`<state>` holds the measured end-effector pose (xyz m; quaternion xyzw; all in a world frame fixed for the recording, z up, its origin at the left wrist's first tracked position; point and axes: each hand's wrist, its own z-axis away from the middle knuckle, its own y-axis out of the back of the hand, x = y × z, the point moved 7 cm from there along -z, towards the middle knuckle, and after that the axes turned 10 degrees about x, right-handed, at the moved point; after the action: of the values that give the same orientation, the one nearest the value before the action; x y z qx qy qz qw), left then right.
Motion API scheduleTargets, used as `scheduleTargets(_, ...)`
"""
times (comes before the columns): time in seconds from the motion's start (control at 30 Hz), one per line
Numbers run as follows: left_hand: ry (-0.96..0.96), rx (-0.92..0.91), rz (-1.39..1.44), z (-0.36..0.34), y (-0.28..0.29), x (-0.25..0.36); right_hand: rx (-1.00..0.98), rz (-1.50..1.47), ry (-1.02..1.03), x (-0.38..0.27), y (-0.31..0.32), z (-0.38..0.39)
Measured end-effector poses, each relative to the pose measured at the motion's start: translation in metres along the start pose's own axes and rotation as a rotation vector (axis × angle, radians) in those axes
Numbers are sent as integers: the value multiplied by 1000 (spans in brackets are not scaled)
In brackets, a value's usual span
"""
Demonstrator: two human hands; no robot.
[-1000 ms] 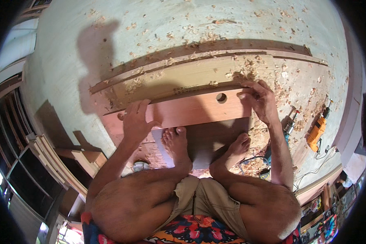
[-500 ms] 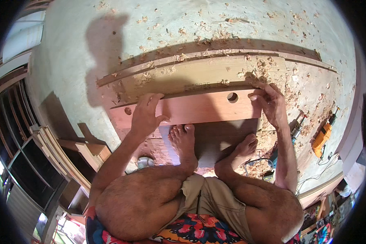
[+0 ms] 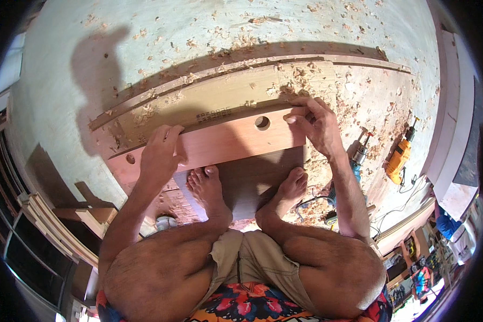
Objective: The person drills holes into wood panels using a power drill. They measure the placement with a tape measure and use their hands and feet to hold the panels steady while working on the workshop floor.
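Observation:
A long reddish wooden board (image 3: 220,142) stands on its edge in front of my feet, with a round hole near each end. My left hand (image 3: 160,153) grips it toward the left end, fingers over the upper edge and thumb on the near face. At the right end, my right hand (image 3: 321,127) pinches the same edge, its thumb beside the larger hole. Both bare feet rest on a dark brown board (image 3: 252,180). Right behind the held board lies a pale yellowish plank (image 3: 236,88), partly covered by it.
Wood shavings (image 3: 300,78) are strewn over the floor and planks. To the right lie a yellow power drill (image 3: 399,161) and a teal power tool (image 3: 356,161) with cords. Stacked wooden strips (image 3: 56,228) stand at the left. A thin wooden strip (image 3: 198,75) lies beyond the plank.
The whole view has shifted, so everything appears farther left and the board more tilted. Both hands keep the same hold on the board.

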<state>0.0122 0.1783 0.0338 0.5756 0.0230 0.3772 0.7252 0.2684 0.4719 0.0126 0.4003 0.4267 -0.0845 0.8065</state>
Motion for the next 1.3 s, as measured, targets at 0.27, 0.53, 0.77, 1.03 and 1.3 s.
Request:
scheduleTargets(0.27, 32, 15, -19, 3, 2, -1, -13, -1, -16, 5, -3, 0)
scheduleTargets(0.53, 25, -3, 14, -4, 0, 6, -6, 43, -9, 4, 7, -3)
scheduleTargets(0.77, 17, 2, -28, -3, -4, -9, 19, 51, 56, 1, -9, -8)
scheduleTargets(1.03, 13, -34, -150, -6, -8, -7, 471, 305, -172, 10, 62, 79)
scheduleTargets(1.3, 63, -62, -90, 3, -8, -35, 258, 569, -1115, 184, 75, 239)
